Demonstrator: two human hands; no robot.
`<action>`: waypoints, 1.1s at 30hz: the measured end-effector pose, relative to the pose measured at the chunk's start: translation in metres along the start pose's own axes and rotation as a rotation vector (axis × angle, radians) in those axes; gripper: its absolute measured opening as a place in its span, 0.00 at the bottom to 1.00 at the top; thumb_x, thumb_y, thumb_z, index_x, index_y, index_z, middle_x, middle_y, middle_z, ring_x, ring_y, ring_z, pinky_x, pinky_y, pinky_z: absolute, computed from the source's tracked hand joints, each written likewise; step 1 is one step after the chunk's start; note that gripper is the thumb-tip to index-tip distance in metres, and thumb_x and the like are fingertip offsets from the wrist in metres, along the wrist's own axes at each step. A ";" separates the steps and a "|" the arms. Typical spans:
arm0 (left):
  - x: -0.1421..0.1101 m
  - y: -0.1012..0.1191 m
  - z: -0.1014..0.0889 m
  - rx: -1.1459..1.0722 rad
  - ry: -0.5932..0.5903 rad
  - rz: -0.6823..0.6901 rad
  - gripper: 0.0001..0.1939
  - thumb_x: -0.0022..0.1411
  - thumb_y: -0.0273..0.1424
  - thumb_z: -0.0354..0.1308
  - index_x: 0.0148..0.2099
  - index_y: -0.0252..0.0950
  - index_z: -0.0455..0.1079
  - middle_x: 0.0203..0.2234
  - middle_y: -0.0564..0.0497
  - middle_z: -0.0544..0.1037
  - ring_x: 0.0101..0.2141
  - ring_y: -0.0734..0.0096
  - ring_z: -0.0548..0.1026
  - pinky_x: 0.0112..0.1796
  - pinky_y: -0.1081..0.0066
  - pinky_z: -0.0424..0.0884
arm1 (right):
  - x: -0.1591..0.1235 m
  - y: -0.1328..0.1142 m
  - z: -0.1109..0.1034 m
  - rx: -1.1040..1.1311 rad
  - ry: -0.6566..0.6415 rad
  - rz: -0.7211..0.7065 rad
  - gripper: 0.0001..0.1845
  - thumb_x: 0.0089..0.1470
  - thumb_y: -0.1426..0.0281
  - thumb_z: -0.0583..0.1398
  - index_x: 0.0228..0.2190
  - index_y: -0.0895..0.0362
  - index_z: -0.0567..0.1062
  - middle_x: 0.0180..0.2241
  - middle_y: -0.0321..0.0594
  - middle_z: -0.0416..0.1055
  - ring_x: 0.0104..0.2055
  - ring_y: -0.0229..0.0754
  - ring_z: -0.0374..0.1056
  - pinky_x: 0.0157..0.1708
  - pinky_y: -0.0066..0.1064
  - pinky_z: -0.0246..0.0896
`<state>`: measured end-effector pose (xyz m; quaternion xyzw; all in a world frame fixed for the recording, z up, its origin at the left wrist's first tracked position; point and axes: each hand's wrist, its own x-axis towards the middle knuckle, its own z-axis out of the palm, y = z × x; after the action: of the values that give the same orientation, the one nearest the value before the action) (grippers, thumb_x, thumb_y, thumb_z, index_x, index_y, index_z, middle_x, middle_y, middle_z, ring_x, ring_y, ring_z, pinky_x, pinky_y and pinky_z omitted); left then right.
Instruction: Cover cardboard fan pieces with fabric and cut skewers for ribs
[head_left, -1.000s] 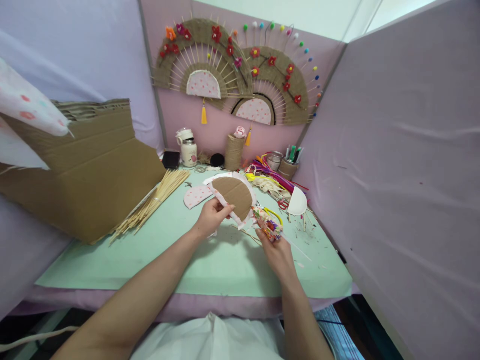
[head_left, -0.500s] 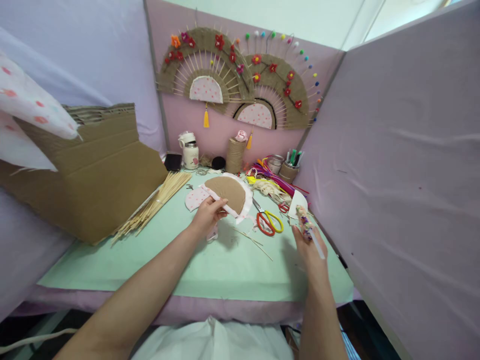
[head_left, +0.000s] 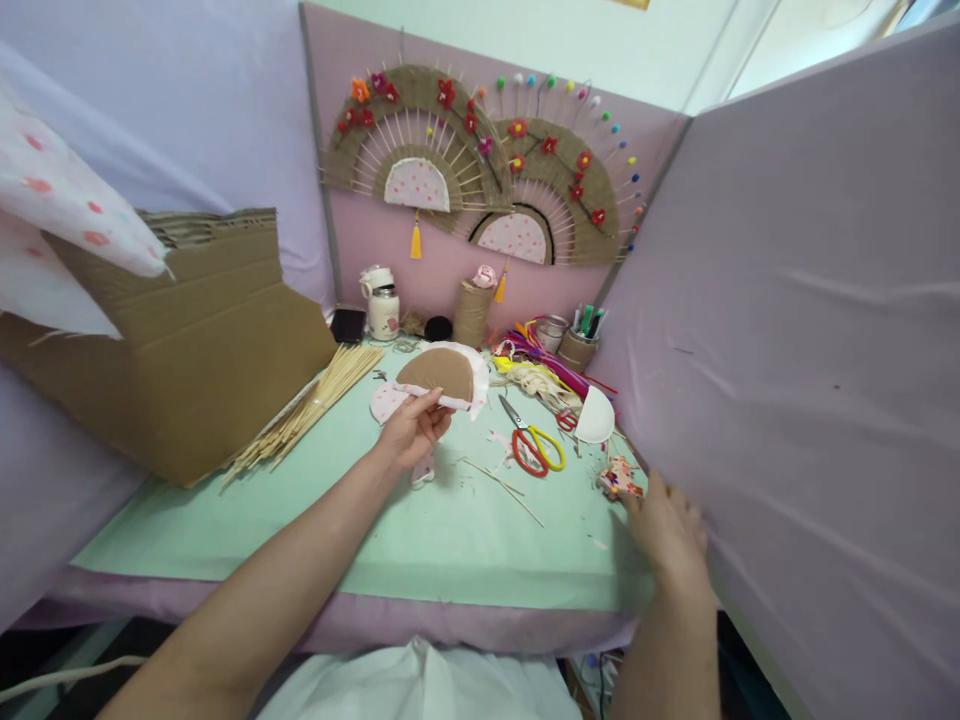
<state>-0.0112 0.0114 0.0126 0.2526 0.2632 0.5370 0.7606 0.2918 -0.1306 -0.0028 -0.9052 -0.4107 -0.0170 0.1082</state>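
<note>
My left hand (head_left: 411, 432) is closed on the straight edge of a half-round brown cardboard piece (head_left: 439, 372) backed with white dotted fabric, and holds it tilted above the green table top (head_left: 315, 520). My right hand (head_left: 666, 530) lies low at the table's right edge, against the purple side panel. Its fingers are stretched out and just touch a small tool wrapped in colourful patterned tape (head_left: 619, 478) that lies on the table. Red-and-yellow scissors (head_left: 534, 447) lie between the two hands.
A bundle of bamboo sticks (head_left: 307, 412) and a cardboard sheet (head_left: 187, 340) lie at the left. Jars, a twine roll (head_left: 471, 312), pipe cleaners (head_left: 551, 362), a pen cup and a white half disc (head_left: 595, 415) crowd the back right. Two decorated fans (head_left: 480, 170) hang on the rear wall.
My right hand moved right and down to the table's edge, where the colourful tool now lies. My left hand lowered and tilted the cardboard piece. The scissors have come into view.
</note>
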 end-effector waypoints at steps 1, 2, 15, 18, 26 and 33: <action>0.000 0.000 0.000 -0.022 -0.003 -0.009 0.05 0.53 0.25 0.63 0.32 0.34 0.69 0.22 0.53 0.76 0.24 0.78 0.76 0.25 0.81 0.72 | -0.003 -0.010 -0.008 0.103 0.078 -0.039 0.27 0.58 0.61 0.50 0.54 0.64 0.66 0.49 0.62 0.67 0.52 0.62 0.63 0.49 0.50 0.56; -0.001 0.000 0.000 -0.047 -0.004 -0.019 0.04 0.54 0.25 0.62 0.32 0.34 0.69 0.23 0.53 0.77 0.24 0.78 0.76 0.26 0.81 0.73 | -0.005 -0.024 -0.015 0.266 0.152 -0.131 0.26 0.58 0.63 0.50 0.53 0.64 0.67 0.48 0.60 0.68 0.52 0.58 0.63 0.49 0.48 0.57; -0.003 -0.003 0.009 -0.185 0.065 -0.005 0.07 0.61 0.18 0.53 0.32 0.30 0.70 0.24 0.50 0.79 0.24 0.77 0.78 0.28 0.80 0.76 | -0.006 -0.229 0.027 1.936 -0.588 -0.378 0.08 0.42 0.65 0.64 0.21 0.56 0.73 0.18 0.29 0.62 0.21 0.31 0.53 0.22 0.24 0.52; -0.003 -0.010 0.008 -0.156 0.042 0.019 0.06 0.60 0.18 0.54 0.33 0.30 0.70 0.25 0.50 0.79 0.25 0.77 0.78 0.29 0.79 0.77 | -0.010 -0.224 0.032 1.996 -0.593 -0.330 0.06 0.40 0.69 0.64 0.20 0.56 0.71 0.18 0.30 0.62 0.21 0.32 0.54 0.22 0.25 0.53; -0.003 -0.017 0.008 -0.139 0.030 0.054 0.03 0.56 0.19 0.59 0.33 0.29 0.70 0.27 0.49 0.80 0.27 0.76 0.79 0.31 0.79 0.78 | -0.013 -0.224 0.032 2.020 -0.569 -0.278 0.09 0.41 0.66 0.64 0.19 0.57 0.69 0.17 0.29 0.61 0.20 0.31 0.53 0.21 0.24 0.52; -0.004 -0.018 0.011 -0.132 0.100 0.038 0.05 0.58 0.18 0.57 0.31 0.29 0.71 0.25 0.50 0.79 0.26 0.77 0.78 0.31 0.80 0.77 | -0.011 -0.221 0.042 1.873 -0.409 -0.361 0.19 0.50 0.54 0.59 0.20 0.56 0.67 0.17 0.30 0.59 0.21 0.33 0.54 0.22 0.26 0.52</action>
<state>0.0070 0.0010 0.0093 0.1796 0.2598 0.5794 0.7513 0.1169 0.0119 -0.0050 -0.3618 -0.4014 0.4576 0.7061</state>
